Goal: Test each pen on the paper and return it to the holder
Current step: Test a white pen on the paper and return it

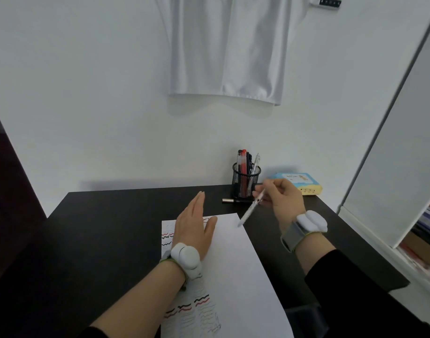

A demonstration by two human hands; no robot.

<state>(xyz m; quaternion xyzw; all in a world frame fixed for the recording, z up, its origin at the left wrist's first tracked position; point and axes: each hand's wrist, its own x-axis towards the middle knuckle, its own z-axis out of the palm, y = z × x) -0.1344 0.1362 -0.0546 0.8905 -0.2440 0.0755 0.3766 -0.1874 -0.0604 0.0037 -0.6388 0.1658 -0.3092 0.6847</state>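
Left hand [194, 230] lies flat, fingers straight, steadying the paper [233, 264] at lower centre, while the right hand [282, 198] pinches a clear pen [251, 207] above it, near the mesh holder [246, 178].

we see bare black desk [106, 228] open to the left of the paper [235, 264], wide enough for a hand to pass. the left hand [194, 230] lies flat on the sheet's upper left, blocking that corner. the right hand [282, 201] holds a pen [251, 208] just in front of the mesh holder [245, 179], crowding the approach. a loose dark pen [235, 200] lies at the holder's base; a tissue pack [299, 182] closes its right side.
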